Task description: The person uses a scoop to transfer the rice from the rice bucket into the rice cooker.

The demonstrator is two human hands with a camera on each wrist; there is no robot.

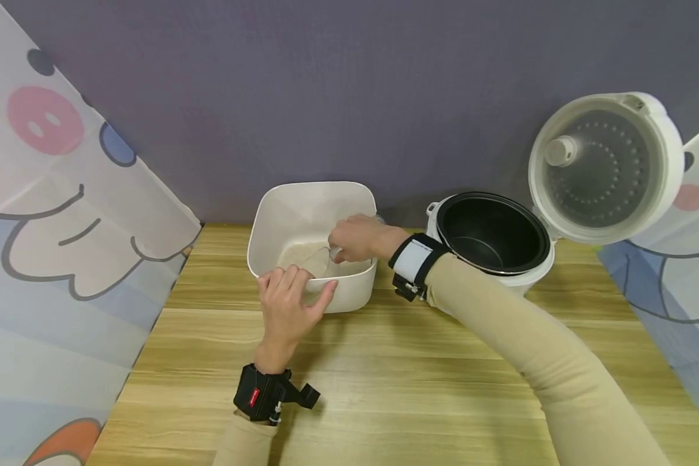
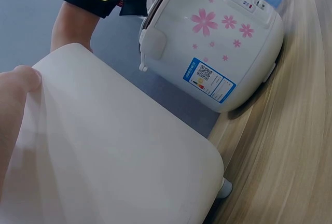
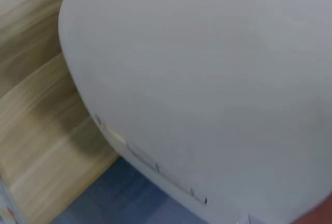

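A white bin (image 1: 349,294) holds pale grains that look like rice (image 1: 294,252). My left hand (image 1: 287,301) grips its near rim, fingers over the edge and thumb against the outer wall. The left wrist view shows that thumb (image 2: 23,81) on the smooth white side. Reaching over the bin's right wall, my right hand (image 1: 355,238) holds a clear scoop or cup (image 1: 321,260) low in the bin, at the grains. The hand partly hides the scoop. In the right wrist view the bin's white wall (image 3: 197,68) fills most of the picture.
To the right stands a white rice cooker (image 1: 532,277) with pink flowers, its lid (image 1: 606,168) raised and a black inner pot (image 1: 495,233) inside. My right forearm crosses in front of it. A grey wall (image 1: 326,90) rises behind the wooden table (image 1: 413,388).
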